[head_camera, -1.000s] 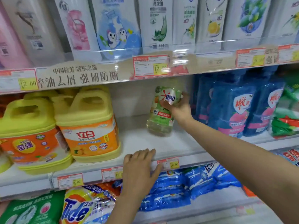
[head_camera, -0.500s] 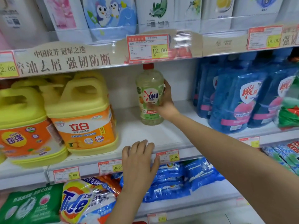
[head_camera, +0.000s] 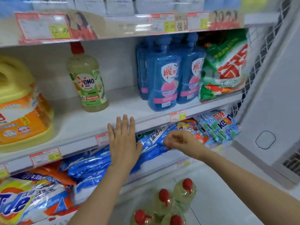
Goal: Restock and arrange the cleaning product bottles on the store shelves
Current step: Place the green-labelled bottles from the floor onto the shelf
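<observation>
OMO bottle [head_camera: 87, 82] stands between yellow jug [head_camera: 19, 103] and blue bottles [head_camera: 164, 78]; left hand [head_camera: 123, 143] straight-fingered at shelf [head_camera: 81, 125] edge (right hand [head_camera: 178, 141] loosely curled).

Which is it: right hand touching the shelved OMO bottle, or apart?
Apart. Head view: right hand hangs below the shelf edge, clear of the standing OMO bottle.

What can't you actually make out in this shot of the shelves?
Head view only:
- Price tags on the top rail: blurred, prices mostly unreadable.
- Yellow jug: cut off by the left edge.
- Red-capped bottles below: cut off by the bottom edge, so their count is unclear.
- Right hand: motion blur hides whether its fingers hold anything.
- Rear blue bottles: hidden behind the front blue bottles.
</observation>
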`<action>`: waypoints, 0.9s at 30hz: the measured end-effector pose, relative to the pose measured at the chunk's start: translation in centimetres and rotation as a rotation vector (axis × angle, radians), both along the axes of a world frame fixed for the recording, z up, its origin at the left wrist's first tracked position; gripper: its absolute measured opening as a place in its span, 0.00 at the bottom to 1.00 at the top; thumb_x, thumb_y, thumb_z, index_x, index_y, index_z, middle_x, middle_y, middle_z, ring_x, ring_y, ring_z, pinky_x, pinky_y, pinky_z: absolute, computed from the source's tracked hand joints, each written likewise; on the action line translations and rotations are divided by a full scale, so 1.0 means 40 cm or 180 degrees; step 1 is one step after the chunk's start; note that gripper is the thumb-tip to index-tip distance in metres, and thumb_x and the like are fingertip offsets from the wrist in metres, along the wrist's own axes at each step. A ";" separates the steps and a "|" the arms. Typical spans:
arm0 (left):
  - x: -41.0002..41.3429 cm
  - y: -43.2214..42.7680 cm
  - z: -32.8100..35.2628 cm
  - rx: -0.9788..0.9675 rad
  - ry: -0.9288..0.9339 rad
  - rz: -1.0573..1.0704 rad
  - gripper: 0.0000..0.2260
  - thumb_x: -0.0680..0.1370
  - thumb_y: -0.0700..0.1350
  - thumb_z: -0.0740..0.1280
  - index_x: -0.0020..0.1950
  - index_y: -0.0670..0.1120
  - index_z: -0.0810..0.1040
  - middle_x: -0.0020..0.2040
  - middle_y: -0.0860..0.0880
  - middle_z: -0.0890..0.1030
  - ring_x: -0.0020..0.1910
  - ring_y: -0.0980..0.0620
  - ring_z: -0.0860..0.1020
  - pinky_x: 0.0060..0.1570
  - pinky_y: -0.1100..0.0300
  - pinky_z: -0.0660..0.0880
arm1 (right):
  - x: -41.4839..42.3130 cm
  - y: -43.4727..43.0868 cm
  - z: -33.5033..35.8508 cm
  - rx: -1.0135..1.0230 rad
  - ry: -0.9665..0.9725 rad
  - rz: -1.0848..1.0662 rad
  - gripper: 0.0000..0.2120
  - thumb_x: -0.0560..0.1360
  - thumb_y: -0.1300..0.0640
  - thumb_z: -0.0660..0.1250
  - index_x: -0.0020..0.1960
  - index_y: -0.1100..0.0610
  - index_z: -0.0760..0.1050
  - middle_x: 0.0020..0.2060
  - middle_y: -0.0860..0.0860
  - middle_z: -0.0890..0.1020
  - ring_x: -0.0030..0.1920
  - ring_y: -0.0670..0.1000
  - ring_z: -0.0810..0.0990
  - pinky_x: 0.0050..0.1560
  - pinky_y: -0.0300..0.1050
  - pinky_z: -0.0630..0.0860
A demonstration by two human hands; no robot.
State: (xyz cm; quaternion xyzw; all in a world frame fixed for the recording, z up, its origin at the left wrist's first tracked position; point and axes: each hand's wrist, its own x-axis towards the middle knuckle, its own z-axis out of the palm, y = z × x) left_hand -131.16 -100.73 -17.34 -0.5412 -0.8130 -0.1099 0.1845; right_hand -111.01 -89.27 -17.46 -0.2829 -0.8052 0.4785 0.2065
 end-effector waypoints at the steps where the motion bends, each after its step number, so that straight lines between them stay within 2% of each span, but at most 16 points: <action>1: 0.011 0.008 -0.003 -0.0013 -0.0034 0.0028 0.41 0.70 0.53 0.74 0.77 0.39 0.62 0.77 0.37 0.60 0.77 0.36 0.58 0.74 0.35 0.54 | 0.041 0.003 -0.042 0.0020 -0.0340 0.0071 0.09 0.77 0.67 0.68 0.44 0.53 0.79 0.44 0.58 0.84 0.44 0.51 0.82 0.49 0.42 0.80; 3: 0.033 0.021 -0.012 -0.0087 -0.0034 0.0060 0.42 0.74 0.55 0.70 0.79 0.38 0.53 0.80 0.37 0.51 0.79 0.37 0.49 0.75 0.38 0.47 | 0.108 0.010 -0.132 0.0030 -0.1255 0.0367 0.12 0.77 0.67 0.67 0.52 0.50 0.79 0.56 0.55 0.82 0.53 0.51 0.81 0.58 0.44 0.78; 5: 0.058 0.029 -0.025 -0.0161 -0.0003 -0.0025 0.42 0.76 0.56 0.66 0.80 0.41 0.46 0.80 0.38 0.42 0.79 0.37 0.42 0.75 0.39 0.42 | 0.154 0.005 -0.205 -0.0246 -0.2038 0.0583 0.15 0.78 0.59 0.68 0.63 0.48 0.77 0.64 0.49 0.77 0.63 0.49 0.76 0.67 0.46 0.73; 7: 0.080 0.036 -0.037 -0.0209 -0.0048 -0.0101 0.42 0.77 0.56 0.65 0.81 0.44 0.43 0.79 0.37 0.38 0.78 0.37 0.38 0.75 0.40 0.40 | 0.174 -0.012 -0.252 -0.0331 -0.2493 0.0621 0.21 0.75 0.50 0.71 0.67 0.46 0.74 0.65 0.48 0.74 0.65 0.50 0.74 0.68 0.46 0.71; 8: 0.088 0.040 -0.042 -0.0243 -0.0075 -0.0088 0.42 0.78 0.57 0.64 0.81 0.45 0.42 0.79 0.37 0.36 0.78 0.37 0.36 0.75 0.40 0.39 | 0.176 -0.021 -0.272 -0.0150 -0.2580 0.0529 0.24 0.73 0.48 0.73 0.68 0.47 0.74 0.64 0.49 0.75 0.64 0.51 0.74 0.66 0.44 0.71; 10: 0.095 0.046 -0.047 -0.0274 -0.0102 -0.0029 0.42 0.78 0.57 0.64 0.81 0.45 0.41 0.78 0.37 0.34 0.77 0.37 0.34 0.76 0.40 0.39 | 0.173 -0.045 -0.306 0.0427 -0.2502 0.0204 0.25 0.71 0.49 0.75 0.66 0.51 0.74 0.61 0.51 0.77 0.61 0.52 0.75 0.59 0.43 0.72; 13: 0.103 0.049 -0.044 -0.0308 -0.0119 0.0029 0.42 0.79 0.57 0.63 0.81 0.45 0.40 0.78 0.37 0.33 0.77 0.37 0.34 0.76 0.41 0.39 | 0.160 -0.082 -0.342 0.0907 -0.2419 -0.0203 0.20 0.71 0.55 0.69 0.63 0.54 0.75 0.57 0.52 0.78 0.58 0.54 0.76 0.52 0.45 0.74; 18: 0.103 0.043 -0.036 -0.0278 -0.0275 -0.0070 0.41 0.79 0.56 0.64 0.81 0.45 0.42 0.78 0.38 0.33 0.77 0.38 0.33 0.76 0.43 0.37 | 0.157 -0.094 -0.347 0.0866 -0.2453 -0.0518 0.15 0.74 0.58 0.64 0.60 0.55 0.76 0.56 0.53 0.78 0.56 0.55 0.77 0.49 0.45 0.74; 20: 0.094 0.035 -0.044 -0.0210 -0.0278 -0.0236 0.40 0.78 0.54 0.67 0.81 0.44 0.47 0.79 0.38 0.36 0.77 0.38 0.35 0.76 0.44 0.38 | 0.166 -0.090 -0.335 0.0813 -0.2436 -0.0551 0.16 0.74 0.57 0.65 0.61 0.54 0.75 0.55 0.52 0.79 0.56 0.54 0.78 0.48 0.43 0.72; 24: 0.084 0.011 -0.083 0.0045 -0.0333 -0.0783 0.39 0.74 0.48 0.73 0.79 0.42 0.57 0.80 0.38 0.46 0.79 0.39 0.41 0.76 0.41 0.46 | 0.168 -0.079 -0.241 0.0783 -0.2150 -0.0722 0.18 0.72 0.55 0.69 0.61 0.53 0.73 0.51 0.49 0.81 0.53 0.52 0.79 0.44 0.41 0.70; 27: 0.093 -0.011 -0.102 -0.0035 -0.0704 -0.1152 0.36 0.76 0.53 0.70 0.79 0.46 0.58 0.81 0.43 0.48 0.79 0.47 0.41 0.77 0.43 0.46 | 0.149 -0.085 -0.119 0.0936 -0.1931 -0.0704 0.19 0.72 0.55 0.71 0.61 0.52 0.72 0.52 0.50 0.81 0.53 0.53 0.78 0.45 0.43 0.70</action>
